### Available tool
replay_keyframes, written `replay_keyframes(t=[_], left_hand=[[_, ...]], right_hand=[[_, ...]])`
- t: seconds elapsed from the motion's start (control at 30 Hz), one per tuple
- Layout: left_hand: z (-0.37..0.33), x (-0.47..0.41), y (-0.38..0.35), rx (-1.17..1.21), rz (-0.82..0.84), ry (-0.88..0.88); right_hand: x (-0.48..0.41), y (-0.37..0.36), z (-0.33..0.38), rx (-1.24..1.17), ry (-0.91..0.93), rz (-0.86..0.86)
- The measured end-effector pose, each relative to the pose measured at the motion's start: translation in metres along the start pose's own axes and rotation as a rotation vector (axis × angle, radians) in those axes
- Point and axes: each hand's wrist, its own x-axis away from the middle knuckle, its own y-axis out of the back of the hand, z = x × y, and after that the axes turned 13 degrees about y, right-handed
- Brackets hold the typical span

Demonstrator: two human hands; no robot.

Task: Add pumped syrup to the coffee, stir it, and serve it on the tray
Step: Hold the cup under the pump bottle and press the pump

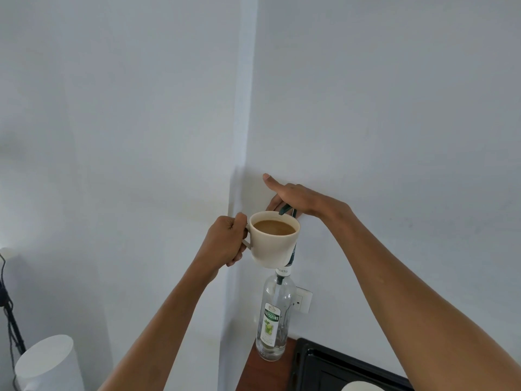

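My left hand (227, 241) grips the handle of a cream coffee cup (275, 246) filled with light brown coffee, held in the air under the dark green pump spout (284, 209). A tall clear syrup bottle (273, 317) with a green label stands on the brown table below the cup. Flat on top of the pump head rests the palm of my right hand (296, 197), fingers stretched out. The pump's neck is partly hidden behind the cup. The black tray (318, 365) lies at the bottom right.
White walls meet in a corner behind the bottle, with a wall socket (303, 300) just right of it. A white cylinder (48, 365) stands at the bottom left, beside a dark stand with cables (8, 306). A white rim (363, 386) shows on the tray's near edge.
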Motion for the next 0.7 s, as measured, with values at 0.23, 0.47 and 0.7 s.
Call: replay_keyframes(t=[0.23, 0.47, 0.7], left_hand=[[0.0026, 0.0007, 0.0014, -0.004, 0.012, -0.008], [0.0019, 0.0006, 0.0031, -0.007, 0.014, -0.013], [0.0003, -0.0005, -0.0008, 0.001, 0.021, -0.012]], right_hand=[[-0.0057, 0.0062, 0.0024, -0.008, -0.033, 0.038], [-0.005, 0.0064, 0.0034, 0.0, -0.017, 0.041], [-0.0021, 0.0029, -0.0006, 0.029, 0.016, 0.021]])
